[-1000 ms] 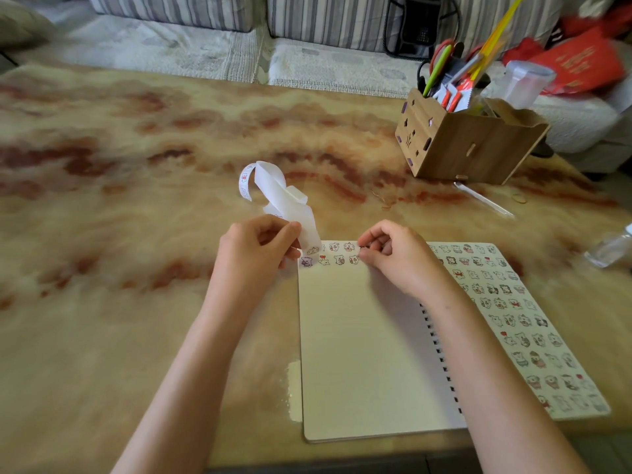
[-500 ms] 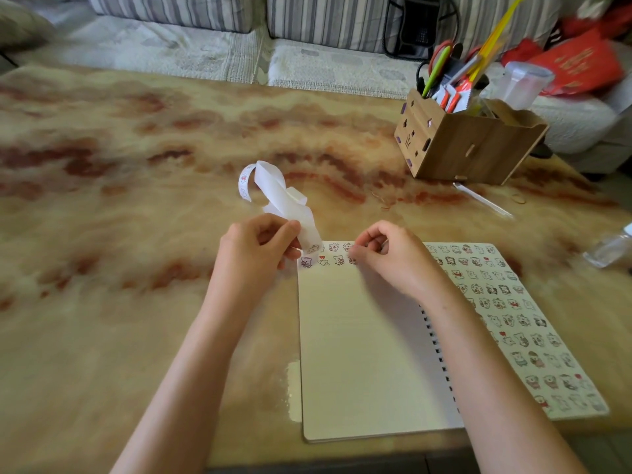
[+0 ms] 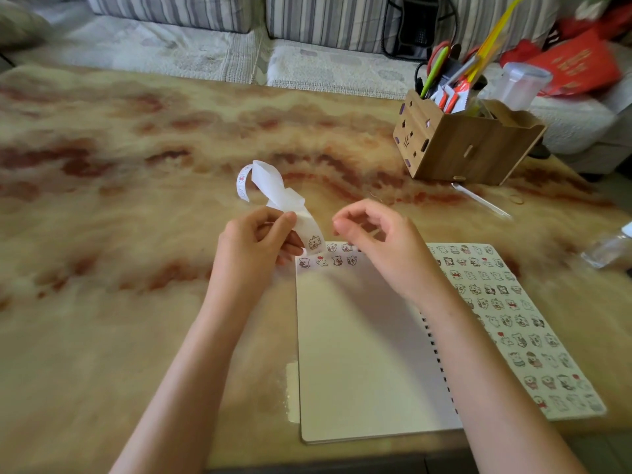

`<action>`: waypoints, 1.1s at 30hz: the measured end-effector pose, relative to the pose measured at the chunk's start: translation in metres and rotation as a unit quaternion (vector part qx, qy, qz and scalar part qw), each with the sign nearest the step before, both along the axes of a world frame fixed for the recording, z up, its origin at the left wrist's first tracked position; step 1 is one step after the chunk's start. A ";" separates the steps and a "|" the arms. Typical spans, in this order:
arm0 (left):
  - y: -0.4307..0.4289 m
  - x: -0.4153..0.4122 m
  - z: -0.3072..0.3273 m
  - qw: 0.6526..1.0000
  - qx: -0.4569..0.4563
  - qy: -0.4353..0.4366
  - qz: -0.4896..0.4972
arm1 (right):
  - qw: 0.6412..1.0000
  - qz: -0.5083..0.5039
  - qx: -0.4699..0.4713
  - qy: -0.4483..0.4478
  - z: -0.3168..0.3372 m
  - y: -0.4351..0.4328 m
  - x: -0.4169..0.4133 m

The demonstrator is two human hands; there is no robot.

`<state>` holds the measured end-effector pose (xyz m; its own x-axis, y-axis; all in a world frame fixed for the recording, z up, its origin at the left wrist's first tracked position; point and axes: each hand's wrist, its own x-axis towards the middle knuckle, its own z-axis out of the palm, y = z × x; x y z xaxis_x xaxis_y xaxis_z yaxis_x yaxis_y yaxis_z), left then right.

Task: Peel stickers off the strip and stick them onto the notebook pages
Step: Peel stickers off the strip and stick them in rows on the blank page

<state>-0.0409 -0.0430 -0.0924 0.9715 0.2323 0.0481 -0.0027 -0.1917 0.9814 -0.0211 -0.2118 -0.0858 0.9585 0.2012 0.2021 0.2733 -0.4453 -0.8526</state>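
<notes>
One change from half a second ago: the right hand (image 3: 379,244) is lifted off the notebook (image 3: 359,354), fingers loosely curled and holding nothing. It hides part of the page's top sticker row. The left hand (image 3: 254,248) pinches the strip (image 3: 273,189) at the page's top-left corner. The strip's long axis runs from there toward the table's (image 3: 136,302) far edge, and its far end curls over.
</notes>
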 end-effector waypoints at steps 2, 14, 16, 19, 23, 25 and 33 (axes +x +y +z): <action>0.000 0.000 0.000 1.000 -0.005 -0.004 0.001 | 0.999 0.030 0.032 -0.011 0.004 0.007 -0.005; 0.000 -0.001 0.001 0.999 -0.028 -0.011 -0.043 | 0.998 0.022 0.060 -0.019 -0.001 0.015 -0.006; 0.000 -0.002 0.002 0.998 -0.042 0.003 -0.056 | 0.998 0.012 0.060 -0.020 -0.002 0.015 -0.005; 0.001 -0.001 -0.001 0.997 -0.020 0.024 -0.072 | 0.998 0.006 0.062 -0.024 -0.003 0.014 -0.004; 0.001 -0.002 -0.002 0.997 -0.014 0.022 -0.079 | 0.998 0.013 0.054 -0.034 -0.003 0.014 -0.004; 0.000 -0.002 -0.002 0.997 -0.018 0.017 -0.075 | 0.998 0.016 0.039 -0.042 -0.003 0.014 -0.005; 0.001 -0.002 -0.003 0.996 -0.037 0.021 -0.074 | 0.997 0.009 0.055 -0.062 -0.004 0.015 -0.005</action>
